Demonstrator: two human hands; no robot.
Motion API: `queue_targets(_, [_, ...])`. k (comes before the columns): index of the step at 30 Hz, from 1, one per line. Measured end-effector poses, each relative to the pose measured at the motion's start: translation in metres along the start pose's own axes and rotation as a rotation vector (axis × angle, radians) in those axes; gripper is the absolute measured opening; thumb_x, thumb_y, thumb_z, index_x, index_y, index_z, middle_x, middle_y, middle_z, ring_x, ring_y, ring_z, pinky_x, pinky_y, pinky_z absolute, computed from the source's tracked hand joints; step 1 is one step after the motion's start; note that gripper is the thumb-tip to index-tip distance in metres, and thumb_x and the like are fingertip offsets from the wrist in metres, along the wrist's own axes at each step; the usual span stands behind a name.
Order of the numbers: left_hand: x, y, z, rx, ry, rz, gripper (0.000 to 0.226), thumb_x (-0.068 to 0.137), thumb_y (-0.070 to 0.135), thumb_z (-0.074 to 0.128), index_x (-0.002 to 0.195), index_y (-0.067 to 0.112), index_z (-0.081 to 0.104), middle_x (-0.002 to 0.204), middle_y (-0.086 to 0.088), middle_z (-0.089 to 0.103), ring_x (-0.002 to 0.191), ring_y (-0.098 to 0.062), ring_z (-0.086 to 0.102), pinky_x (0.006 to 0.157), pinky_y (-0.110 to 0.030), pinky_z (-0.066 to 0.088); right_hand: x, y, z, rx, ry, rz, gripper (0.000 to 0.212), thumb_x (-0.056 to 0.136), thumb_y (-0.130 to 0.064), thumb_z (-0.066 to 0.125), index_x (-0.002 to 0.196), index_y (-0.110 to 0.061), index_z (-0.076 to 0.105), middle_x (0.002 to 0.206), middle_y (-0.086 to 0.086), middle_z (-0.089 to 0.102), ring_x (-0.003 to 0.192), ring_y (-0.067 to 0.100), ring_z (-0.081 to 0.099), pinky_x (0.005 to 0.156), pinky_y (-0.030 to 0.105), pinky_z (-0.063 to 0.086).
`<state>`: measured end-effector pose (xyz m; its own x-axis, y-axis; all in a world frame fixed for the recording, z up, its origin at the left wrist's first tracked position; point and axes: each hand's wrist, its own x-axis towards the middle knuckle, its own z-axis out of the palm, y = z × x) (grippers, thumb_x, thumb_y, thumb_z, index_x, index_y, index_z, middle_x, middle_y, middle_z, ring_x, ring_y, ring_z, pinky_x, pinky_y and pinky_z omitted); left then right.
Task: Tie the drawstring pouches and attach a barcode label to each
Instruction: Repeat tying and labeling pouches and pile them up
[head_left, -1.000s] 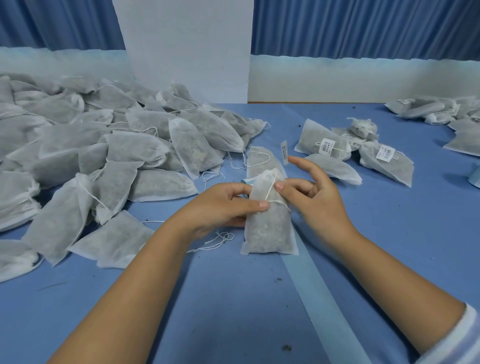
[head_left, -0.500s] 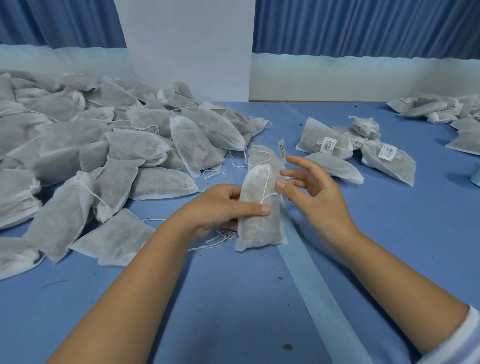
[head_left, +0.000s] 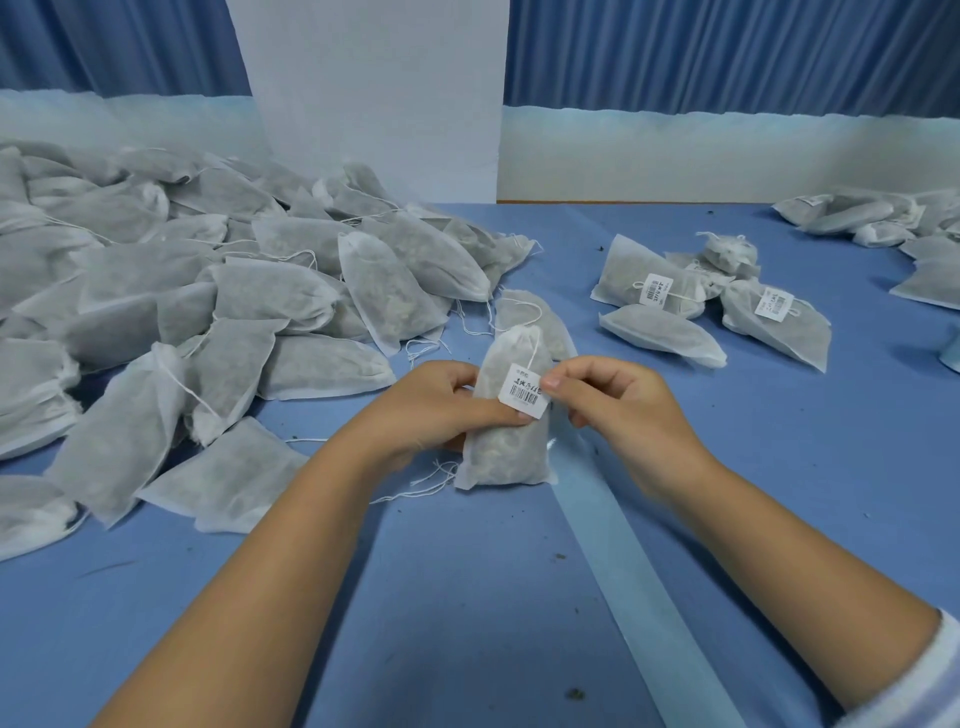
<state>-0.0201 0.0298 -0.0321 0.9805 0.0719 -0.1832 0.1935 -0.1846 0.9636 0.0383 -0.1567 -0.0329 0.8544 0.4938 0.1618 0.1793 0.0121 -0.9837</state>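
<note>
Left hand (head_left: 441, 410): fingers curled round the pouch in hand (head_left: 506, 447), thumb laid across its front and meeting the lower edge of the barcode label (head_left: 523, 391). Right hand (head_left: 613, 405): thumb and forefinger pinching the label's right edge, the other fingers curled loosely; the two hands are close together at the centre of the table (head_left: 457, 613). Pouch in hand: upright, its base resting on the cloth, neck gathered, drawstring (head_left: 533, 349) running down from the neck to the label. Step, as judged: the label is being fixed to this pouch's string; whether the adhesive is already folded shut cannot be told. Next move, as judged: press the label closed over the string, then set the pouch with the finished ones to the right and take another from the left. Pale strip (head_left: 644, 566): lies flat, running from under the pouch toward the near right. Unlabelled heap (head_left: 218, 312): many pouches piled at left, strings loose. Labelled pouches (head_left: 649, 283): small group at far right, labels showing on at least two. Further heap (head_left: 878, 218): far right corner, too small to judge for labels. White panel (head_left: 369, 104): upright behind the table.
</note>
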Motion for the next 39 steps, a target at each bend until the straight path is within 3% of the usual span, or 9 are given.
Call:
queue_targets(6, [-0.001,0.0,0.002,-0.008,-0.058,0.028,0.039,0.071,0.027,0.088,0.106,0.016,0.073,0.098,-0.003,0.077,0.091,-0.015,0.074,0.065,-0.02,0.055,0.001,0.007,0.001,-0.087,0.082,-0.047,0.006,0.079,-0.013,0.079,0.079,-0.014,0.073,0.069,-0.009,0.063,0.066,0.003,0.051,0.063,0.013,0.043])
queue_targets(11, [-0.002,0.002,0.007,0.019,-0.05,0.036,0.051,0.067,0.055,0.082,0.093,0.012,0.073,0.082,-0.006,0.075,0.074,-0.011,0.07,0.063,-0.022,0.053,-0.001,0.009,0.002,-0.169,0.111,-0.106,0.012,0.078,-0.015,0.08,0.083,-0.01,0.071,0.07,-0.01,0.059,0.067,0.005,0.05,0.06,0.014,0.041])
queue_targets(15, [0.006,-0.001,0.012,0.02,0.091,0.0,0.054,0.089,0.057,0.062,0.092,0.003,0.07,0.075,-0.001,0.068,0.069,-0.017,0.064,0.069,-0.032,0.052,-0.001,0.008,0.005,-0.187,0.14,-0.133,0.019,0.077,-0.013,0.081,0.091,-0.017,0.069,0.079,-0.004,0.058,0.068,0.007,0.049,0.063,0.016,0.042])
queue_targets(20, [0.006,0.001,0.018,-0.151,0.071,0.043,0.047,0.092,0.052,0.06,0.088,0.007,0.075,0.084,-0.011,0.075,0.072,-0.017,0.07,0.062,-0.024,0.055,0.0,0.006,0.004,-0.046,0.194,-0.018,0.034,0.08,-0.026,0.077,0.111,-0.022,0.063,0.094,-0.003,0.064,0.077,0.003,0.06,0.07,0.014,0.049])
queue_targets(25, [0.002,0.003,0.02,-0.066,0.204,0.186,0.08,0.067,0.067,0.063,0.076,-0.013,0.058,0.064,-0.006,0.059,0.06,-0.017,0.054,0.063,-0.028,0.05,0.001,0.002,0.003,0.239,0.04,0.138,0.042,0.076,-0.031,0.073,0.11,-0.007,0.066,0.102,0.015,0.073,0.09,0.02,0.07,0.082,0.033,0.057])
queue_targets(30, [0.002,0.002,0.023,-0.016,0.27,0.22,0.079,0.069,0.068,0.064,0.067,-0.01,0.05,0.062,-0.008,0.048,0.059,-0.019,0.043,0.063,-0.033,0.039,0.001,0.001,0.003,0.208,0.032,0.096,0.024,0.089,-0.019,0.067,0.111,-0.009,0.065,0.096,0.008,0.075,0.087,0.016,0.07,0.075,0.026,0.057])
queue_targets(33, [0.007,-0.001,0.022,-0.03,0.371,0.222,0.065,0.085,0.059,0.065,0.055,0.005,0.042,0.057,-0.004,0.041,0.056,-0.017,0.038,0.062,-0.033,0.034,-0.003,-0.002,-0.001,0.058,-0.023,0.028,0.03,0.094,-0.016,0.061,0.122,-0.026,0.053,0.084,-0.008,0.073,0.075,0.006,0.068,0.06,0.018,0.053])
queue_targets(36, [0.011,-0.003,0.017,0.002,0.483,0.192,0.067,0.089,0.06,0.059,0.057,0.003,0.044,0.057,-0.007,0.043,0.056,-0.019,0.041,0.061,-0.036,0.039,-0.007,-0.006,-0.001,0.014,-0.197,-0.029,0.051,0.093,-0.009,0.063,0.129,-0.036,0.041,0.094,0.005,0.072,0.07,0.019,0.065,0.054,0.031,0.054])
queue_targets(39, [0.012,0.001,0.015,-0.128,0.501,0.07,0.077,0.094,0.066,0.042,0.07,-0.003,0.066,0.059,-0.002,0.066,0.05,-0.013,0.061,0.049,-0.027,0.051,-0.005,-0.005,0.002,0.068,-0.159,-0.034,0.024,0.092,-0.011,0.064,0.113,-0.022,0.057,0.093,0.019,0.07,0.07,0.023,0.059,0.054,0.027,0.052])
